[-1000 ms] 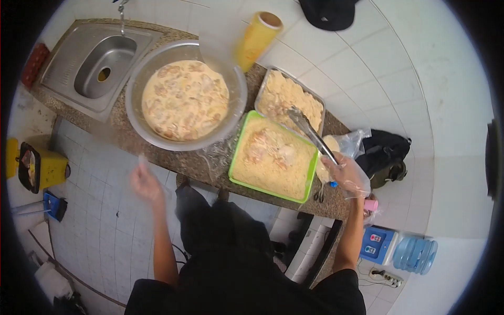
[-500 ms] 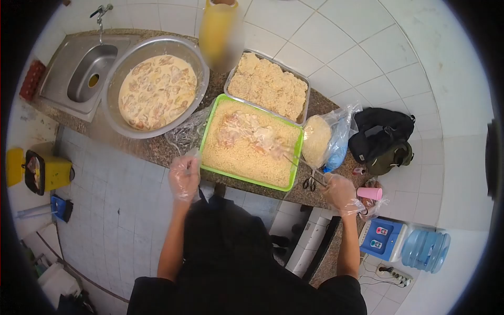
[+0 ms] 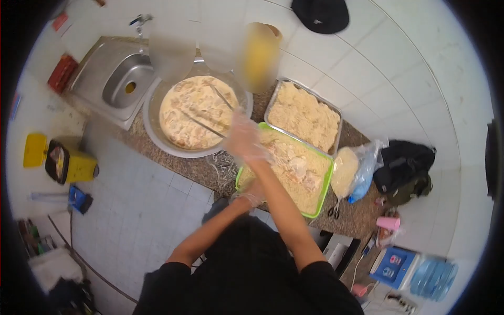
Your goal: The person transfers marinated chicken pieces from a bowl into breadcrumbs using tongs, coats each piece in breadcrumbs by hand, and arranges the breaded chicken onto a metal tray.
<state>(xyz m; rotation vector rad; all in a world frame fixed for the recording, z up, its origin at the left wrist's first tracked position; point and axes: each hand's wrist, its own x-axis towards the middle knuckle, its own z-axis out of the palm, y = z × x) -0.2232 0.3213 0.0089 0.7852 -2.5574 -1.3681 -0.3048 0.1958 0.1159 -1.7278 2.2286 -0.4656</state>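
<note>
While gripping the tongs (image 3: 203, 124) in the curled fingers of the right hand (image 3: 244, 137), holds them splayed over battered pieces (image 3: 178, 97) in the bowl (image 3: 181, 153) at left, apparently for clean reach, with left hand (image 3: 252, 193) by the green tray's (image 3: 326, 189) near rim, grip impossible to tell.

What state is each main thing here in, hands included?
Right hand: gloved, closed on the tongs.
Tongs: spread open over the basin.
Left hand: gloved, at the green tray's near edge; grip unclear.
Basin: filled with pieces in pale liquid.
Green tray: holding crumbs, pieces on top.
Metal tray: full of crumb-coated pieces.
Yellow bin: lid open.
Sink: no standing water visible.
</note>
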